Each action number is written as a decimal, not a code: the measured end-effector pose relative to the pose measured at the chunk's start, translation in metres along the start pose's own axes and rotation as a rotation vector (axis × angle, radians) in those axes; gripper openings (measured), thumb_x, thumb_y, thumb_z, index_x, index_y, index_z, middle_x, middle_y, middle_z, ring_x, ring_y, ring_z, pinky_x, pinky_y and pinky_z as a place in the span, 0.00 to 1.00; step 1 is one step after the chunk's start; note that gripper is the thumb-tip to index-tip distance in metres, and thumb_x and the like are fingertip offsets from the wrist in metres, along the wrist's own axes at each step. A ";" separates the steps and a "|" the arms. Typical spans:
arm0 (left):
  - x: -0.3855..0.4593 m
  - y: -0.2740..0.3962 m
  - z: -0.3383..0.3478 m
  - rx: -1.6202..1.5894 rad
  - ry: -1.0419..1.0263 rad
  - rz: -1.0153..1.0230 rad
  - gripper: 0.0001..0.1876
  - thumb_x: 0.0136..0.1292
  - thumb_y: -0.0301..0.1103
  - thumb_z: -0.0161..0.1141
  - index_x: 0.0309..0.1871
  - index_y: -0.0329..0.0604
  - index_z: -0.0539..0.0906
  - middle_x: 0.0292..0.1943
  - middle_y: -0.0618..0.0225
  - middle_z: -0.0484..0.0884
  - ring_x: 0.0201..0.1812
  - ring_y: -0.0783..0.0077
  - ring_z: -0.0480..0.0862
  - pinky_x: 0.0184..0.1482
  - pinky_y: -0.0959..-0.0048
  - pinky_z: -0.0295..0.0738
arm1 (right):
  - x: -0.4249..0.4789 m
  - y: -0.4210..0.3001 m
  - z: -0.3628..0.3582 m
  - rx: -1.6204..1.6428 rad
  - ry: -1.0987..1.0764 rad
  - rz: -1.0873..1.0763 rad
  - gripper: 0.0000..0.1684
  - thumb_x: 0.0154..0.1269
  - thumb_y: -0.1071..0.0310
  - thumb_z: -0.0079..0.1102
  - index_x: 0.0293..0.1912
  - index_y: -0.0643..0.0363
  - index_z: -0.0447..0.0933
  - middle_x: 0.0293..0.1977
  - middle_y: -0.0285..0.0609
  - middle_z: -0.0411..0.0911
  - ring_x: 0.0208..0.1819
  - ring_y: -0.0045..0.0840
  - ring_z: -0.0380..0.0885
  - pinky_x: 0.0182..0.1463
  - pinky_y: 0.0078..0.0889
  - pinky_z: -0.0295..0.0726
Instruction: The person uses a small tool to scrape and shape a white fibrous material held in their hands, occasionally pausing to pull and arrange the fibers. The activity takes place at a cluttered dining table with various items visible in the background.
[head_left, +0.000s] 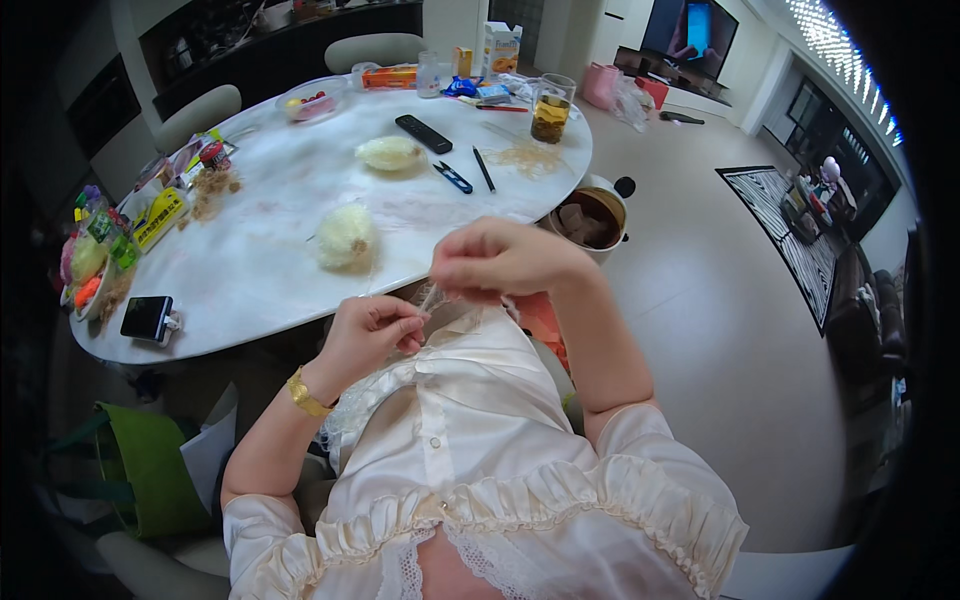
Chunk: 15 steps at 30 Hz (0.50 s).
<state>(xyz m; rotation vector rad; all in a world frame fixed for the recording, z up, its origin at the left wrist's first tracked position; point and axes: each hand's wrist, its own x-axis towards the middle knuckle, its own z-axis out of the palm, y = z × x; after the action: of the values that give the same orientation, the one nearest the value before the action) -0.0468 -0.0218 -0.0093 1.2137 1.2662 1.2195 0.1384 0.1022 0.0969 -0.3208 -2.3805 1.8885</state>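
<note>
My left hand (375, 330) pinches a thin white strand (426, 300) between thumb and fingertips, above my lap. Just up and to the right, my right hand (502, 259) is curled and blurred by motion; whether it grips anything is hidden. A pale yellow yarn ball (346, 238) lies near the table edge, with a fine thread running from it toward my left hand. Farther back on the table lies a second pale yarn ball (388, 154). Beside it are blue-handled thread snips (453, 178), a black pen (484, 169) and a black remote control (424, 134).
The marble-look table (262, 247) bears a glass of amber drink (551, 109), loose pale thread (529, 159), a clear fruit bowl (311, 101), a phone (147, 319) and a filled basket (94, 281). A bin (600, 214) stands by the table's right side; a green bag (154, 469) hangs lower left.
</note>
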 end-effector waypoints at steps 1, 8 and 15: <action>0.001 -0.009 0.000 0.132 -0.009 -0.020 0.06 0.64 0.22 0.57 0.37 0.29 0.83 0.26 0.67 0.82 0.26 0.81 0.81 0.31 0.82 0.78 | -0.007 -0.008 -0.004 0.128 0.020 -0.014 0.12 0.69 0.66 0.52 0.30 0.61 0.75 0.17 0.28 0.69 0.17 0.10 0.65 0.19 0.14 0.61; 0.007 -0.058 -0.008 0.543 -0.151 -0.091 0.09 0.58 0.22 0.62 0.41 0.28 0.81 0.29 0.62 0.84 0.21 0.83 0.78 0.25 0.80 0.75 | -0.019 -0.017 -0.013 0.242 0.185 -0.388 0.11 0.71 0.66 0.50 0.37 0.63 0.75 0.19 0.29 0.69 0.15 0.09 0.64 0.17 0.11 0.56; -0.006 0.018 0.013 0.162 0.094 0.231 0.27 0.58 0.19 0.62 0.63 0.34 0.71 0.47 0.58 0.82 0.30 0.81 0.81 0.33 0.80 0.79 | 0.003 0.019 0.001 -0.393 0.054 -0.019 0.13 0.67 0.65 0.53 0.33 0.65 0.78 0.18 0.37 0.75 0.19 0.16 0.70 0.26 0.22 0.70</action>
<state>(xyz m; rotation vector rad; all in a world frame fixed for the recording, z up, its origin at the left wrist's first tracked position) -0.0331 -0.0276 0.0078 1.4673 1.3421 1.3738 0.1371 0.1064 0.0782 -0.3667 -2.6929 1.3725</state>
